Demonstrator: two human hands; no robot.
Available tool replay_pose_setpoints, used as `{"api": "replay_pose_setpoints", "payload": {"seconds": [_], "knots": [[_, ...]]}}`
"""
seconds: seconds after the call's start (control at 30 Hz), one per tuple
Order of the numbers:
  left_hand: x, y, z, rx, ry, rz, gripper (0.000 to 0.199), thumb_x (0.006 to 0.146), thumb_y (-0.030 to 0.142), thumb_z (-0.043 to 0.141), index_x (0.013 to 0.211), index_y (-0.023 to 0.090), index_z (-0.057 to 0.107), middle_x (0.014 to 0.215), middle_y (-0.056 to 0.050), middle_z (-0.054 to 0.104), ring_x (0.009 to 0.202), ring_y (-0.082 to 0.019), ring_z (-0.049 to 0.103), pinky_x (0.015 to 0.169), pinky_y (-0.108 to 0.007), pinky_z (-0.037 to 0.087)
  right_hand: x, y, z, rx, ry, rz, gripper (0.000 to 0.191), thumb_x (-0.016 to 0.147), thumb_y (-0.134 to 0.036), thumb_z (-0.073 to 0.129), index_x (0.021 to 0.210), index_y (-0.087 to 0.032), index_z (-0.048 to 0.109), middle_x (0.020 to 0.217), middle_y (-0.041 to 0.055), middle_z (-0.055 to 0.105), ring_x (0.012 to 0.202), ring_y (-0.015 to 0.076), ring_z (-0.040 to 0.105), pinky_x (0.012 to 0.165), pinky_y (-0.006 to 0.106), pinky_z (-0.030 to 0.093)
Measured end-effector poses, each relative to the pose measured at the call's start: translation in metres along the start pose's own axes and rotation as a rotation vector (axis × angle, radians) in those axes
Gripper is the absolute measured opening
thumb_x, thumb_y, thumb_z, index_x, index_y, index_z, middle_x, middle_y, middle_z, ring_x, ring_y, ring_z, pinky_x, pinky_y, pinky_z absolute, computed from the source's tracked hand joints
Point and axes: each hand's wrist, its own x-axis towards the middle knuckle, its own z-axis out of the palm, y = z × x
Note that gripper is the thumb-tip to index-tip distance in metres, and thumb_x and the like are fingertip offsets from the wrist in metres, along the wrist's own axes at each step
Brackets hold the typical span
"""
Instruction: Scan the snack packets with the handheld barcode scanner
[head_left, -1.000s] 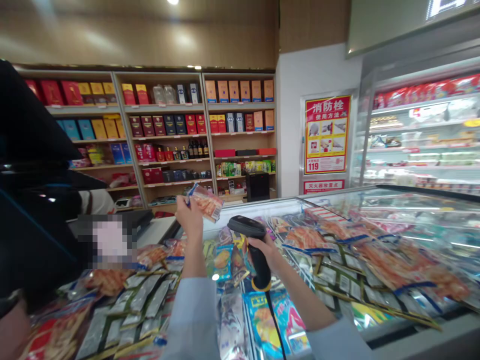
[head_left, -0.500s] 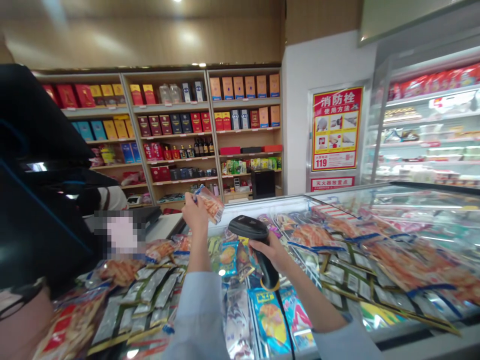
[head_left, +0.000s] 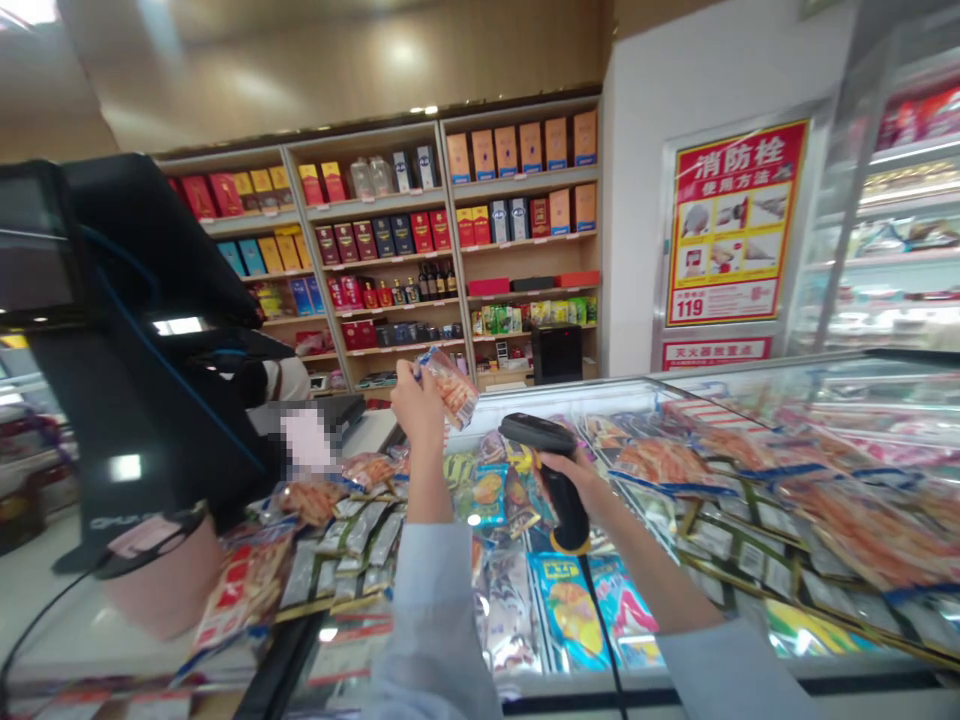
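Pinched by its upper left corner, a small clear snack packet (head_left: 452,390) with a blue edge hangs from my left hand (head_left: 420,405). A barcode shows at the packet's lower right. My right hand (head_left: 581,480) is wrapped round the handle of a black barcode scanner (head_left: 564,500), whose head points left towards the packet, a short gap away. The scanner's cable runs down over the glass freezer top (head_left: 525,690). Blue and yellow bags (head_left: 571,610) lie inside, below my hands.
Clear food packs (head_left: 667,465) and silver-green packets (head_left: 360,545) lie on both sides. At the left stand a black checkout machine (head_left: 157,330) and a pink container (head_left: 161,580). Shelves of boxed goods (head_left: 382,240) line the back wall, beside a red poster (head_left: 739,225).
The view has swung left, so the scene sits further right and more of the checkout machine and pink container shows. Both hands keep their holds, packet and scanner about as far apart as before.
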Motion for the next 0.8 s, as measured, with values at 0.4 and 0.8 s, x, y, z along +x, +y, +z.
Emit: {"api": "replay_pose_setpoints", "payload": {"seconds": [0.4, 0.8], "knots": [[0.024, -0.125, -0.079, 0.151, 0.061, -0.236, 0.033, 0.085, 0.036, 0.054, 0.111, 0.017, 0.048, 0.090, -0.011, 0.066, 0.087, -0.026, 0.065, 0.075, -0.034, 0.045, 0.018, 0.033, 0.079, 0.390, -0.100, 0.158, 0.029, 0.065, -0.047, 0.064, 0.071, -0.019, 0.060, 0.057, -0.0017, 0.053, 0.042, 0.0099, 0.046, 0.036, 0.021, 0.039], [-0.013, -0.174, -0.050, 0.588, -0.039, 0.064, 0.026, 0.089, 0.033, 0.046, 0.099, 0.011, 0.057, 0.090, -0.021, 0.068, 0.092, -0.033, 0.065, 0.078, -0.046, 0.043, 0.019, 0.094, 0.091, 0.529, -0.185, 0.246, 0.031, 0.071, -0.049, 0.060, 0.072, -0.019, 0.056, 0.054, -0.0020, 0.050, 0.041, 0.0103, 0.043, 0.035, 0.022, 0.038]]}}
